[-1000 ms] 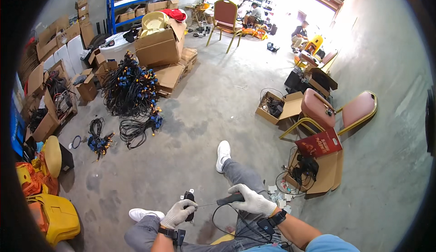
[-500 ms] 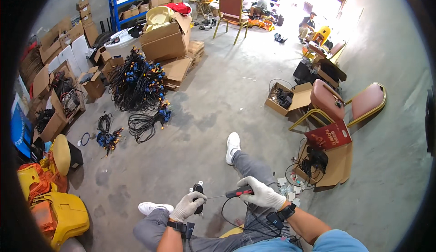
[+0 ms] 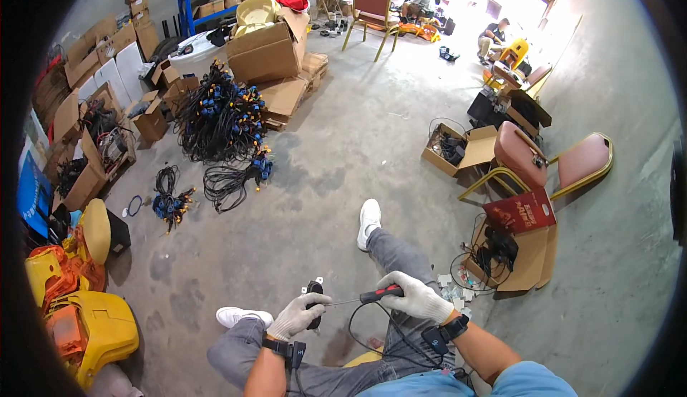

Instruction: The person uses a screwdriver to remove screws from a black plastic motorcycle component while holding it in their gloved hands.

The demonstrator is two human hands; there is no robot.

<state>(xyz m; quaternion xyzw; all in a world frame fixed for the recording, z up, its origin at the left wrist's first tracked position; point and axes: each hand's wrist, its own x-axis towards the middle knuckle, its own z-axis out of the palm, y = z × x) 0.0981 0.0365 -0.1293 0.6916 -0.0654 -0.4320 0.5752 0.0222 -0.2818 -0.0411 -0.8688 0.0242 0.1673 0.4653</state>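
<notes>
Left grip: white-gloved left hand [image 3: 295,317], closed around an elongated black part with pale tabs [image 3: 314,288].
Right grip: white-gloved right hand [image 3: 415,298], closed around a red-and-black-handled screwdriver with thin metal shaft [image 3: 381,293].
Shaft: should stay aligned and steady; tip contact hidden by fingers.
Black cable loop [image 3: 350,325]: best kept clear.
Part position: between the legs, above the grey concrete floor [image 3: 286,247].
Part finish: dark; tabs at far end and left edge; fine detail indistinct.

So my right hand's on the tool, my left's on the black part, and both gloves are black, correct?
Not quite: both gloves are white, as the head view shows. Your right hand is on the tool and your left hand on the black part, as you said.
</notes>
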